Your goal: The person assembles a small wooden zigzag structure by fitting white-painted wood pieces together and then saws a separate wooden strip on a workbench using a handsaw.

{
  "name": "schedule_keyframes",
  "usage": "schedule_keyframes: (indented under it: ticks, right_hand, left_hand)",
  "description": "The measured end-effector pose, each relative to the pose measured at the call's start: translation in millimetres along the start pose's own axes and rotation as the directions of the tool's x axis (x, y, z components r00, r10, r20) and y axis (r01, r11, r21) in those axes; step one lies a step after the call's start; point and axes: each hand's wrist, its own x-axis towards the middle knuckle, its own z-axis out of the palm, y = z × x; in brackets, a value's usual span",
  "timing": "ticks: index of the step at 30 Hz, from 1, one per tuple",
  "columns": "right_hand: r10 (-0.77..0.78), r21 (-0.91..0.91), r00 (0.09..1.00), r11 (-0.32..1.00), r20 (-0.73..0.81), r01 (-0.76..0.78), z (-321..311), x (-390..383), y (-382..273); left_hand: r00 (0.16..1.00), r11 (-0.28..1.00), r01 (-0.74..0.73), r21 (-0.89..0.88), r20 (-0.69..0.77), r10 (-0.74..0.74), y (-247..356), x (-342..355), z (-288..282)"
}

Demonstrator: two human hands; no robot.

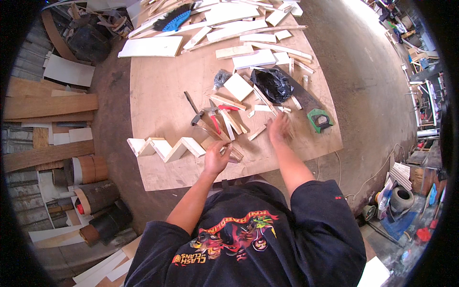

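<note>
My left hand [217, 154] is curled on a narrow wooden piece [234, 154] near the bench's front. My right hand [278, 125], blurred, reaches among thin wood strips [257, 131]; what its fingers hold is unclear. Between and behind my hands lie a hammer [196, 117] and red-handled tools [214, 118]. A zigzag of joined white boards [174, 152] stands left of my left hand. A green-handled tool [316, 120] lies at the right, below a black plastic bag [271, 85].
The plywood work surface [158, 95] carries many white offcuts [234, 31] and a blue brush [174, 20] at the back. Planks [48, 107] and rolls [95, 198] lie at the left. A cord [373, 174] and assorted materials [401, 203] are on the right.
</note>
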Motion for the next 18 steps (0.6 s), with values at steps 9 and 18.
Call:
schedule_keyframes:
  ticks: [9,18]
  right_hand:
    - [-0.01,-0.116,0.992,0.993,0.126,0.025,-12.2,27.9,24.8]
    - [-0.387,-0.075,0.885,0.905,0.259,0.418,1.2,35.7,-38.2]
  left_hand:
    - [0.977,0.984,0.178,-0.028,0.121,-0.174,-19.7,-8.7,4.7]
    - [0.958,0.975,0.223,-0.004,0.183,-0.219,-16.5,1.0,6.1]
